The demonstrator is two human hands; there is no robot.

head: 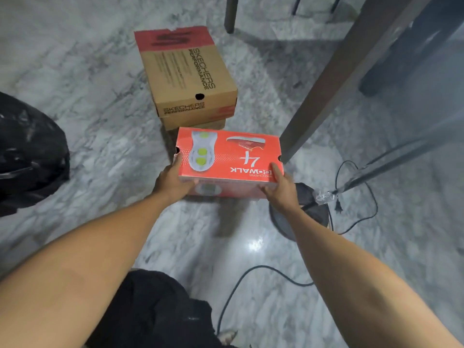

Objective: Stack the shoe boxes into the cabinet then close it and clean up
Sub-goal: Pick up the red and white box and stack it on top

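Grey-veined marble floor (95, 79) filled the view, glossy enough to throw back a light near the person's feet. At the far left a black plastic bag (27, 151) sat crumpled on it. Further in, a brown Skechers Performance shoe box (188, 71) with a red end lay on top of another brown box (195, 123), of which only a strip showed beneath it. Just in front of that stack, the person held an orange Skechers GoWalk 4 shoe box (229, 154) lid up, its print upside down to the camera. The left hand (173, 179) gripped the box's left end, thumb on the lid and fingers curled under the near edge. The right hand (281, 187) gripped the right end the same way, thumb on the lid beside the lettering. Whether the box rested on the floor or was lifted clear of it could not be told. Behind the box's right corner a dark wooden table leg (346, 79) slanted up to the top right. Right of the right hand stood the round base of a fan stand (296, 222), with a black power cord (356, 202) looped across the floor beside it
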